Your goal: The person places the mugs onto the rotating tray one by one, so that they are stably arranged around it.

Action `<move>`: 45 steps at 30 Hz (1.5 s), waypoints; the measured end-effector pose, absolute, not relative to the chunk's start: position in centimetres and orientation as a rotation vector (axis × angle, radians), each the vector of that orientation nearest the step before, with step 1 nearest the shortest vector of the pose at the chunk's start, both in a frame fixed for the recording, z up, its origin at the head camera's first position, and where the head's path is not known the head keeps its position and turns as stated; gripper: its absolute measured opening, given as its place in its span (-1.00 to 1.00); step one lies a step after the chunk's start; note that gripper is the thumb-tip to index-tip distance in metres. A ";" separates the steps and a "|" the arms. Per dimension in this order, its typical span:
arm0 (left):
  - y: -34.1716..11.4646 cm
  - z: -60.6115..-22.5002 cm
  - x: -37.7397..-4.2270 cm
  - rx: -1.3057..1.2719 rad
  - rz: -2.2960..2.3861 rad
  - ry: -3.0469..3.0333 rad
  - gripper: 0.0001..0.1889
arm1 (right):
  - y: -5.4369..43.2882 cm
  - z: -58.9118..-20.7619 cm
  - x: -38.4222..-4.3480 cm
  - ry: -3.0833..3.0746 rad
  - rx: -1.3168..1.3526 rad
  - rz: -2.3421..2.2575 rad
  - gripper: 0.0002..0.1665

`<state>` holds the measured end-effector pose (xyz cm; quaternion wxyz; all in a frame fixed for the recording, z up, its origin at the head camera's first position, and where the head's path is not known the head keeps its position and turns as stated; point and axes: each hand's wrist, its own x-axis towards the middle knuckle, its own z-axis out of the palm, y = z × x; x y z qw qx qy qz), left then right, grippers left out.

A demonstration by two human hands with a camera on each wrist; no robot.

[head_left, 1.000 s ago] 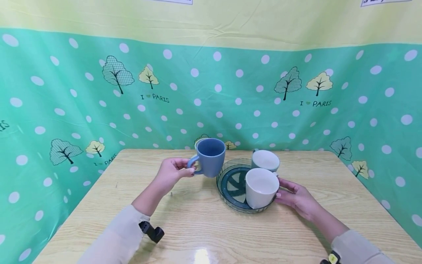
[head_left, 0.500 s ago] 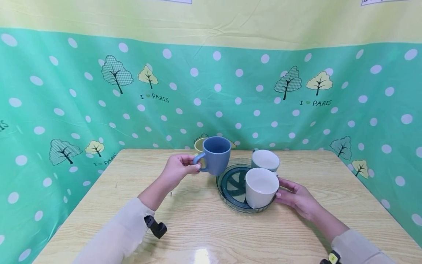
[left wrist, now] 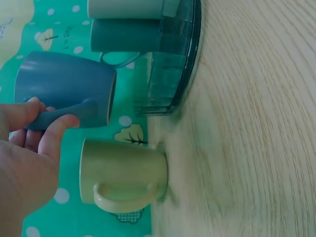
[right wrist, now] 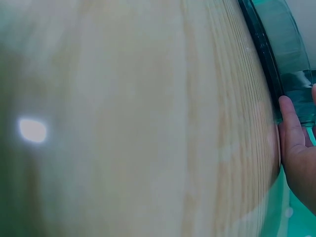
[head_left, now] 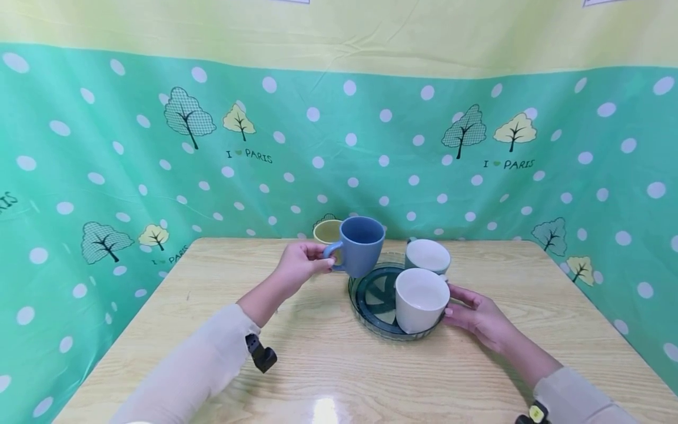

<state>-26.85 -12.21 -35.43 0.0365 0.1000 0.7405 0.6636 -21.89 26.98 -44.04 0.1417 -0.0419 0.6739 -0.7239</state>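
Note:
My left hand (head_left: 305, 262) pinches the handle of a blue mug (head_left: 362, 247). The mug is upright in the air, over the left back rim of a round, clear blue-green glass tray (head_left: 389, 331). In the left wrist view, thumb and fingers close on the handle of this blue mug (left wrist: 66, 84). A white mug (head_left: 421, 301) and, behind it, a green-blue mug with a white inside (head_left: 428, 257) stand on the tray. My right hand (head_left: 479, 321) rests against the tray's right side, beside the white mug, fingers mostly extended. In the right wrist view, its thumb (right wrist: 291, 121) touches the glass wall.
A yellow mug (head_left: 326, 231) stands on the table behind the blue one, partly hidden by it. In the left wrist view this yellow mug (left wrist: 123, 170) shows its handle. The wooden table (head_left: 328, 365) meets a green dotted curtain (head_left: 296, 147) at the back.
My left hand has carried the blue mug rightward and slightly up, to over the tray's edge. More of the yellow mug shows behind it. My right hand has stayed against the tray.

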 end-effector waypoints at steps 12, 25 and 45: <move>-10.3 -36.2 -27.5 0.277 2.008 2.261 -0.76 | 26.9 -43.8 -21.8 1.938 -0.111 -2.087 -0.06; -8.6 -38.2 -28.7 0.294 1.984 2.297 -0.79 | 27.1 -43.9 -21.8 1.952 -0.127 -2.070 -0.07; -7.6 -40.1 -29.4 0.289 1.917 2.367 -0.84 | 27.2 -44.1 -22.0 1.951 -0.109 -2.076 -0.08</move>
